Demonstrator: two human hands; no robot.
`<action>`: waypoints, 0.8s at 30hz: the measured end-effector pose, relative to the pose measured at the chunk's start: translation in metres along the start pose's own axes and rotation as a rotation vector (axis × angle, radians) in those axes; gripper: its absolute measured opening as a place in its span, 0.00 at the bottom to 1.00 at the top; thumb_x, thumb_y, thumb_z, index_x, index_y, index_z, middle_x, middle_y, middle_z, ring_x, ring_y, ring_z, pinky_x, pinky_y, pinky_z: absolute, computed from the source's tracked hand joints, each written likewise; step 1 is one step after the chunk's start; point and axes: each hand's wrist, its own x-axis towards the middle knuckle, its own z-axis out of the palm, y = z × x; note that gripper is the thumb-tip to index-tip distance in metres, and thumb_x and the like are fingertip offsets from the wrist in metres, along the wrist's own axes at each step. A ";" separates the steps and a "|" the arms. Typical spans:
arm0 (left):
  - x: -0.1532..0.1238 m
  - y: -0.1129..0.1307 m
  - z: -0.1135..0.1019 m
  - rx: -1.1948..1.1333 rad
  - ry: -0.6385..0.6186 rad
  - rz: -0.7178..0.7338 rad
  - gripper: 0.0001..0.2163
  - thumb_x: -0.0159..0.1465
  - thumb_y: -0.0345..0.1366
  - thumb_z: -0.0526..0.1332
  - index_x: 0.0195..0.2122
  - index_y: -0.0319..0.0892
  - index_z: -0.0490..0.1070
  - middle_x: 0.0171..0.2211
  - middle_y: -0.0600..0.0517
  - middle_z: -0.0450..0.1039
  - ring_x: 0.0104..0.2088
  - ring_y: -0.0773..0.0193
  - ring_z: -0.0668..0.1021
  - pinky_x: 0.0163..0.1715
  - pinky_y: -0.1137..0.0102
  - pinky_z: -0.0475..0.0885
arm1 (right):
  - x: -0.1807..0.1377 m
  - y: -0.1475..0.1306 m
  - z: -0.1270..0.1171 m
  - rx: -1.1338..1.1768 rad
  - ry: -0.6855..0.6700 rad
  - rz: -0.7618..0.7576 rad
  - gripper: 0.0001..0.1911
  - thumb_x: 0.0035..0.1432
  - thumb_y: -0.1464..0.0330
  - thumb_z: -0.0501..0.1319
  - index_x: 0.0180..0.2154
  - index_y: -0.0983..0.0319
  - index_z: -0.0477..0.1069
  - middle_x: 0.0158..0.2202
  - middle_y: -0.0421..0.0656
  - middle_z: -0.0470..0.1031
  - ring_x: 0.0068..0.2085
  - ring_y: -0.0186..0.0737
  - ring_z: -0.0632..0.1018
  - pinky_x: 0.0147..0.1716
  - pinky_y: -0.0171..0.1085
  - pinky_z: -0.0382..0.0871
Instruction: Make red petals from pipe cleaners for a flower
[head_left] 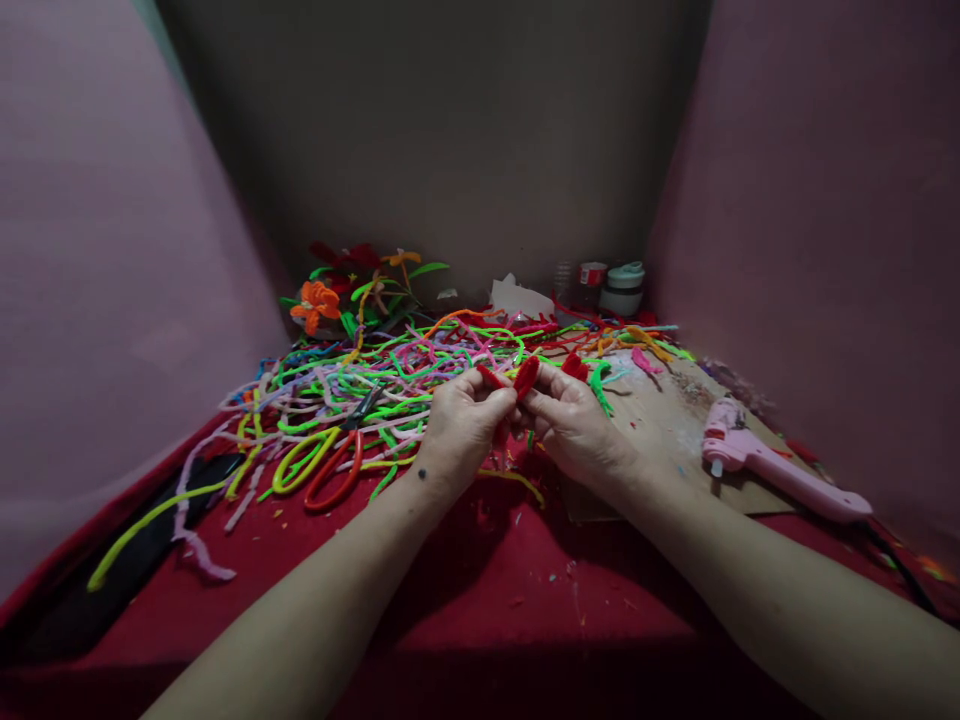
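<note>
My left hand and my right hand meet at the centre of the view, both pinched on a red pipe cleaner bent into small loops. The red loops stick up between my fingertips. Just behind my hands lies a big tangle of coloured pipe cleaners in green, pink, orange, yellow and blue. More red and green bent pieces lie right beside my right hand.
Scissors with red and yellow handles lie left of my hands on the red cloth. A pink glue gun rests on a cardboard sheet at right. Pipe-cleaner flowers and small jars stand at the back.
</note>
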 end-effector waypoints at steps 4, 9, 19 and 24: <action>0.002 -0.001 -0.002 -0.059 -0.030 -0.030 0.04 0.50 0.31 0.60 0.24 0.38 0.64 0.14 0.58 0.67 0.11 0.75 0.65 0.11 0.79 0.58 | 0.000 0.001 0.001 -0.004 -0.002 0.001 0.10 0.46 0.65 0.65 0.32 0.60 0.70 0.21 0.35 0.66 0.22 0.30 0.66 0.24 0.32 0.62; 0.002 0.001 -0.005 -0.081 -0.096 -0.020 0.06 0.52 0.34 0.61 0.26 0.39 0.64 0.15 0.58 0.67 0.11 0.72 0.67 0.10 0.78 0.59 | -0.002 -0.004 0.002 -0.043 -0.014 0.027 0.11 0.46 0.64 0.66 0.32 0.62 0.70 0.21 0.35 0.67 0.22 0.29 0.67 0.23 0.32 0.63; 0.000 0.002 -0.001 0.082 -0.045 -0.025 0.08 0.56 0.34 0.56 0.22 0.39 0.62 0.12 0.57 0.67 0.08 0.73 0.66 0.08 0.79 0.57 | -0.003 -0.001 0.001 -0.036 -0.006 0.041 0.09 0.47 0.67 0.65 0.30 0.62 0.67 0.23 0.34 0.68 0.21 0.27 0.69 0.23 0.29 0.64; 0.001 0.002 -0.001 0.089 -0.081 -0.010 0.07 0.57 0.34 0.54 0.23 0.39 0.62 0.11 0.57 0.66 0.10 0.72 0.67 0.11 0.78 0.60 | -0.003 0.000 0.000 -0.052 -0.069 0.061 0.09 0.50 0.66 0.63 0.33 0.61 0.66 0.20 0.34 0.68 0.18 0.29 0.70 0.20 0.31 0.64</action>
